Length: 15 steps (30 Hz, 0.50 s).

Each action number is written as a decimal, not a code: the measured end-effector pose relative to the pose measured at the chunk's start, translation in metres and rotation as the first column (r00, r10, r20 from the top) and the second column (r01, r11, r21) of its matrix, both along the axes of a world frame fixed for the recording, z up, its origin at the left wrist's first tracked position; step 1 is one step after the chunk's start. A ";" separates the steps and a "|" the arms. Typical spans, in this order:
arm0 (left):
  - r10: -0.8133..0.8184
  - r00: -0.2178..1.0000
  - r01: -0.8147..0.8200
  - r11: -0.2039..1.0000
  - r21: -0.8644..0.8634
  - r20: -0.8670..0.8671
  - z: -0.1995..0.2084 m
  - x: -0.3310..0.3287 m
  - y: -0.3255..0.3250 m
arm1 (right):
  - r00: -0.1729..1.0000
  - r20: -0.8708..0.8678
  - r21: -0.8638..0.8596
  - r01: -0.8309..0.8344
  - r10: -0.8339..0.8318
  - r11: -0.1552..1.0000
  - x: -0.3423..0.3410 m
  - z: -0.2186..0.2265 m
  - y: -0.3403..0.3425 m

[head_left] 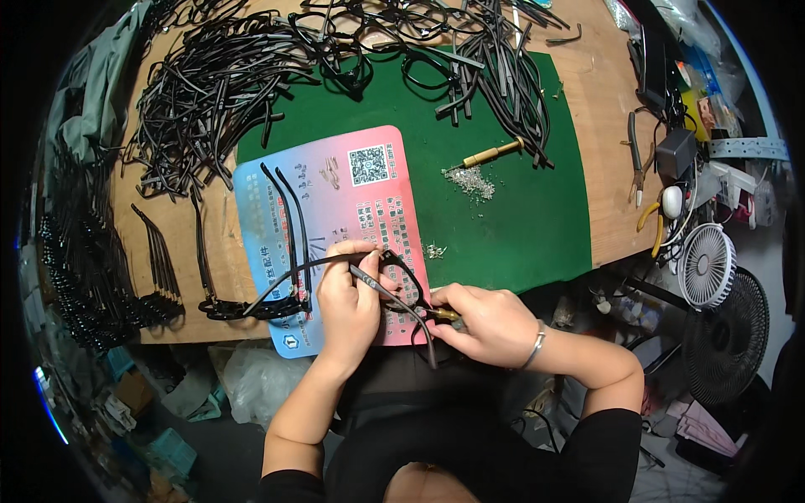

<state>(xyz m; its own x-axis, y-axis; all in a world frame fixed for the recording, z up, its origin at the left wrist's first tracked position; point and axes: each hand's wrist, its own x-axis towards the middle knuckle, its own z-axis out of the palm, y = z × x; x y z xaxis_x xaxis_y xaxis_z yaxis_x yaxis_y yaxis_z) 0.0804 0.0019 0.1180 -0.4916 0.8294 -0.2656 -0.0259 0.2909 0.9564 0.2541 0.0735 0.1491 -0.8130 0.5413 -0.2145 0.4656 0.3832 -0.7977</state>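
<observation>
My left hand [350,298] is closed round a black eyeglass frame [408,277], just above the table's near edge. One of its temples stretches out to the left, and another slants down to the right. In my right hand [493,325] is a screwdriver [444,315] with a brass-coloured handle, pinched between thumb and fingers. Its tip meets the frame near a hinge, though the exact contact is too small to make out. Beneath the hands lies a pink-and-blue printed pad [369,201]. Another black pair of glasses [222,308] rests at the pad's left edge.
A green mat [528,226] carries a second brass screwdriver [495,154], tiny clear pieces [471,184] and small metal screws [434,251]. Piles of black temples [218,101] and frames [352,75] cover the far side. Pliers [650,225] and a white fan [706,265] are at right.
</observation>
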 end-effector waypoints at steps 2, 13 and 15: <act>0.045 0.998 -0.046 0.999 0.026 0.046 -0.001 0.002 0.002 | 1.000 -0.023 0.043 -0.015 0.016 0.999 0.009 0.001 0.011; -0.150 0.839 0.222 0.972 0.078 -0.523 -0.003 -0.002 0.007 | 0.973 0.227 0.440 -0.137 0.038 0.887 0.000 0.003 0.017; -0.208 0.766 0.286 0.958 0.033 -0.608 0.004 -0.005 0.008 | 0.969 0.243 0.423 -0.151 0.049 0.894 0.005 0.005 0.019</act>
<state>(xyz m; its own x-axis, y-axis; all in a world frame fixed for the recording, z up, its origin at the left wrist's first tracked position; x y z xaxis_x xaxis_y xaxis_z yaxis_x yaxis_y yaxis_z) 0.0757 0.0101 0.1218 -0.2918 0.9495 0.1154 0.6138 0.0934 0.7839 0.2590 0.0927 0.1546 -0.8271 0.5400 -0.1561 0.5502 0.7209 -0.4213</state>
